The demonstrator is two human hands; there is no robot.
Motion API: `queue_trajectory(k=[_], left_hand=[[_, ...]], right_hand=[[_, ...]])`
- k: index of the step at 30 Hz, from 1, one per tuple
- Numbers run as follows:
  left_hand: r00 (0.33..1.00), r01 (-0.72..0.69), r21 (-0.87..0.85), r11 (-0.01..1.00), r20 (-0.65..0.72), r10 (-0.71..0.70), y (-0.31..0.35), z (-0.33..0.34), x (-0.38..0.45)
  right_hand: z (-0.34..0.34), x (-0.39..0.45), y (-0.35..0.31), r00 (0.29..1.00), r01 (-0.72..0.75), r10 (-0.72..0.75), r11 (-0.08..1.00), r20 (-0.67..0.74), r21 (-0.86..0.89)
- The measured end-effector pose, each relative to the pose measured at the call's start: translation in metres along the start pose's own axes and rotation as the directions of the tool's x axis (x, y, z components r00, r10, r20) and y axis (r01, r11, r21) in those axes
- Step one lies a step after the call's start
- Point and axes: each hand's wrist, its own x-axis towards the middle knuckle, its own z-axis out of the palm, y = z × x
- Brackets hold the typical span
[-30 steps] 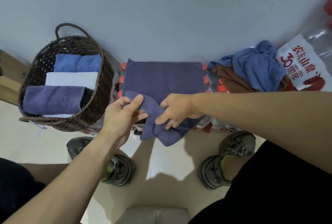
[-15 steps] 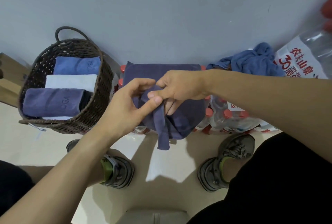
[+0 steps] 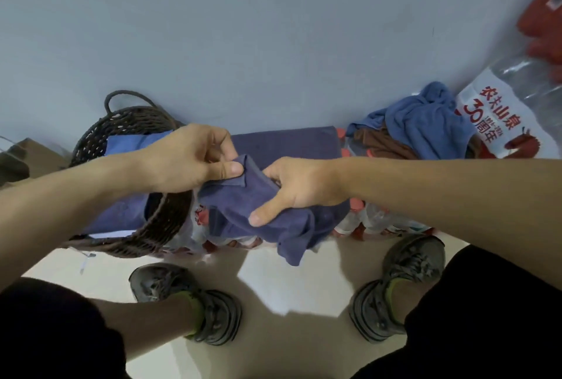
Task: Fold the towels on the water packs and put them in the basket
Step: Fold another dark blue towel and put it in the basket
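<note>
Here, a person stood over a row of water packs (image 3: 368, 220) against a grey wall, both hands working a dark navy towel (image 3: 273, 217) held just above the packs at the centre of the view. The left hand (image 3: 194, 159) pinched a corner of the cloth between thumb and curled fingers, while the right hand (image 3: 298, 187), at about three o'clock from it and close beside it, gripped a bunched fold with the thumb pressed on top. The lower end of the towel hung loose toward six o'clock, over the pale floor between two grey shoes.

The far part of the same towel, or perhaps another one, lay flat on the packs at twelve o'clock from the hands; which it was could not be told. The woven basket (image 3: 164, 220) sat at nine o'clock, already holding folded blue and navy towels, partly hidden by the left forearm. A heap of unfolded towels (image 3: 425, 126), blue over brown, waited at two o'clock.

The step in hand looked to be the folding itself, with the cloth still gathered rather than squared. The next move would likely call for drawing the hands apart to pull the edge taut, matching corners before laying the fold down on the packs.
</note>
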Motion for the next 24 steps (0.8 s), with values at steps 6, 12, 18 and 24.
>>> queue_trajectory(k=[6, 12, 18, 24], left_hand=[[0.930, 0.201, -0.002, 0.980, 0.313, -0.191, -0.011, -0.015, 0.001], [0.835, 0.263, 0.011, 0.965, 0.498, -0.234, -0.026, -0.020, 0.013], [0.760, 0.383, 0.109, 0.917, 0.528, -0.379, -0.041, -0.050, 0.052], [0.802, 0.493, 0.063, 0.868, 0.353, -0.481, -0.057, -0.058, 0.091]], right_hand=[[-0.020, -0.017, 0.017, 0.934, -0.241, 0.330, 0.863, 0.134, -0.443], [-0.071, -0.046, 0.039, 0.846, -0.393, 0.484, 0.850, 0.225, -0.352], [-0.114, -0.057, 0.052, 0.931, -0.366, 0.358, 0.912, 0.075, 0.186], [-0.122, -0.028, 0.059, 0.920, -0.155, 0.310, 0.847, -0.238, 0.508]])
